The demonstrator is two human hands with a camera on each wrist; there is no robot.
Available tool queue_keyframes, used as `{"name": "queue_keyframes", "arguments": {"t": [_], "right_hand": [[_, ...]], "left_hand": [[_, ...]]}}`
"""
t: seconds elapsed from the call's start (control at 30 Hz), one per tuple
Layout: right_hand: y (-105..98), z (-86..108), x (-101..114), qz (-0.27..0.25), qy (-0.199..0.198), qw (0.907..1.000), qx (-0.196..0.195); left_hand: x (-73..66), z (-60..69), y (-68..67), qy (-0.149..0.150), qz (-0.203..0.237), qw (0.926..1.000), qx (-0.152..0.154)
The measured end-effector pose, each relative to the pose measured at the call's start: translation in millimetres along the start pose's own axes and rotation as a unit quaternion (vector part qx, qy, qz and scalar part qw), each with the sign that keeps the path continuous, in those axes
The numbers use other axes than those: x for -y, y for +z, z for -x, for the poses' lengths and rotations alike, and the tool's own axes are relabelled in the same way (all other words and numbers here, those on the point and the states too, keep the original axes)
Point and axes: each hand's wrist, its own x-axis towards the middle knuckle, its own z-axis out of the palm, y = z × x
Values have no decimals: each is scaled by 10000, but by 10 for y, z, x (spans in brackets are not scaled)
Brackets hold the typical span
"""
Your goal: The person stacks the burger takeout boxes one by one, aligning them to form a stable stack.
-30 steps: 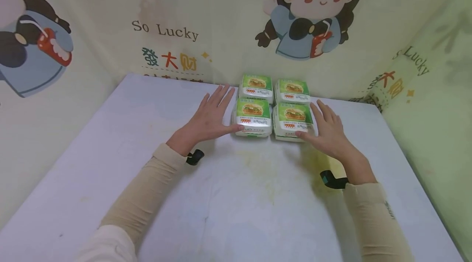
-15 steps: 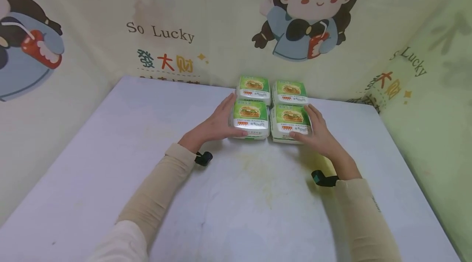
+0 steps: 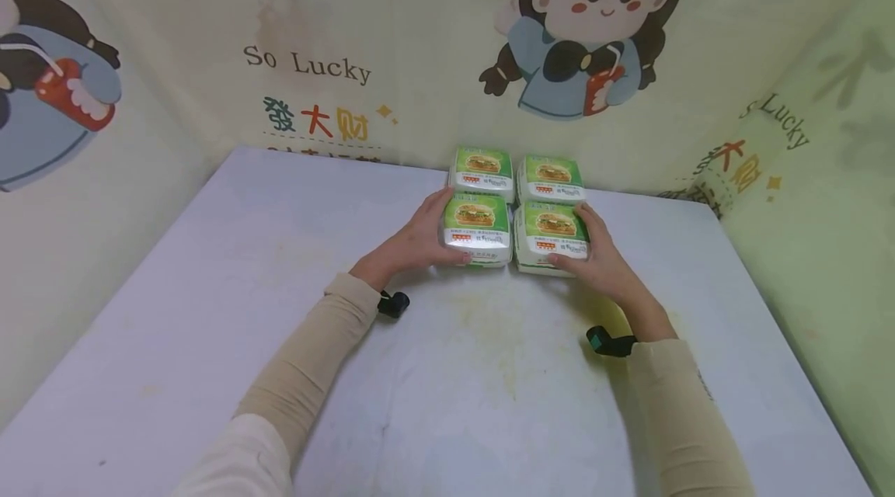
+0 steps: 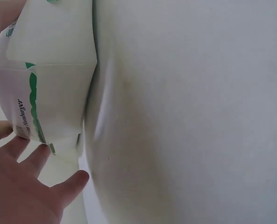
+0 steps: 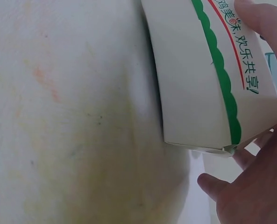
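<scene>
Four green-and-white burger boxes stand two by two at the table's back. The left hand grips the front left box, thumb on its front and fingers along its left side. Around the right side of the front right box the right hand is curled, its thumb at the front. In the left wrist view, fingertips of the left hand touch the box's side. The right wrist view shows the right hand against a box with green scalloped trim; some fingers are hidden behind it.
Behind the front pair stand the back left box and back right box, close to a printed cloth wall. The white table has faint yellow stains.
Both hands have moved inward from a spread pose beside the front boxes, and their fingers have closed round the boxes' outer sides. The boxes stand much as before.
</scene>
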Motion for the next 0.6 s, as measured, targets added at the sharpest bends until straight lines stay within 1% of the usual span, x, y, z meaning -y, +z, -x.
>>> {"name": "queue_keyframes", "arguments": {"t": [0.17,0.27,0.47,0.6], "right_hand": [[36,5,8,-250,223,9994,-29],[47,12,19,-276,304,9992,-28],[35,32,35,-227,224,9995,-48],[31,34,30,-276,205,9994,-17]], "left_hand": [[2,30,-17,143,137,9997,-126],[-2,72,-48,163,81,9996,-195],[-52,172,-127,321,174,9989,-304],[-85,259,-154,338,180,9989,-262]]}}
